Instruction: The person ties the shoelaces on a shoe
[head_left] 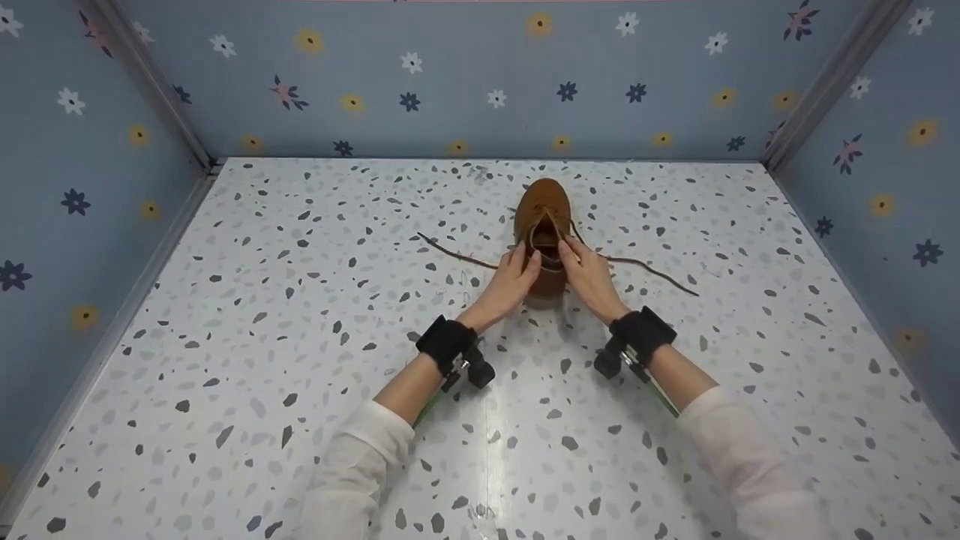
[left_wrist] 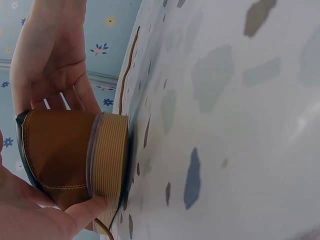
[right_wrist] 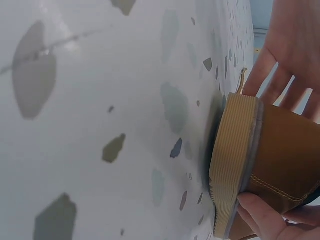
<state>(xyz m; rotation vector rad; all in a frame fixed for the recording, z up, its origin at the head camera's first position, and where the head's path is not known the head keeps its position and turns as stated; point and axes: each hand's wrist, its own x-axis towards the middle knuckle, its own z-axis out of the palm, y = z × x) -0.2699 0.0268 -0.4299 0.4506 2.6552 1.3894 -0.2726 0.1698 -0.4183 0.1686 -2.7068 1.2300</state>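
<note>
A brown lace-up shoe (head_left: 543, 196) stands on the speckled surface, toe pointing away and heel nearest me. My left hand (head_left: 510, 283) grips its left side, with the thumb at the collar and fingers along the outer side. On the opposite side my right hand (head_left: 591, 279) holds the collar, thumb at the opening's edge. In the left wrist view a left fingertip touches the ribbed tan sole (left_wrist: 111, 155). The right wrist view shows a right fingertip against the sole's upper edge. A loose brown lace (head_left: 459, 257) trails left; another lace end (head_left: 651, 268) trails right.
The white surface (head_left: 315, 390) has a grey chip pattern. Blue floral panels enclose it: a back panel (head_left: 480, 75), a left panel (head_left: 67, 225) and a right panel (head_left: 892, 217). Black straps with cameras (head_left: 450, 341) sit on both wrists.
</note>
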